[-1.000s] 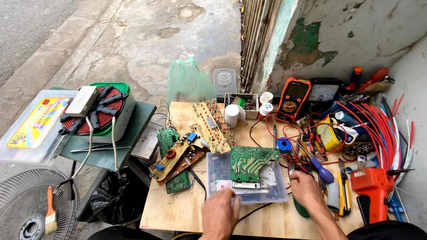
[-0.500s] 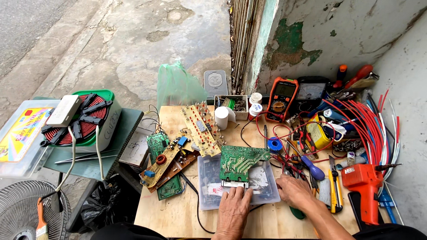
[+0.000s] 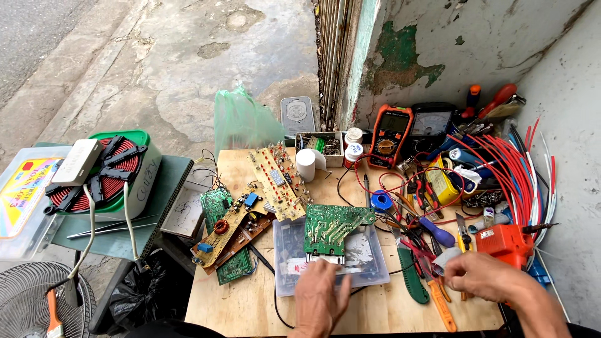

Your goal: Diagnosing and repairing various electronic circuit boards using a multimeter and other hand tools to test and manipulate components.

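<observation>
The left hand [image 3: 320,299] lies flat with spread fingers on the near edge of the clear plastic tray lid [image 3: 330,255]. It presses down and grips nothing. On that lid rests the green circuit board with a jagged edge [image 3: 333,226], just past the fingertips.

The right hand [image 3: 483,275] is curled by the pile of tools, next to the orange power tool [image 3: 504,241]. It seems to pinch a small pale thing, but I cannot tell what, or how tight.

It looks like the board is being held steady while the other hand picks a tool. The next move would need a firm hold on the lid, so the board does not slide.

Around them on the wooden table [image 3: 250,300] lie other boards [image 3: 233,233], red wires [image 3: 513,166] and an orange meter [image 3: 388,134].
</observation>
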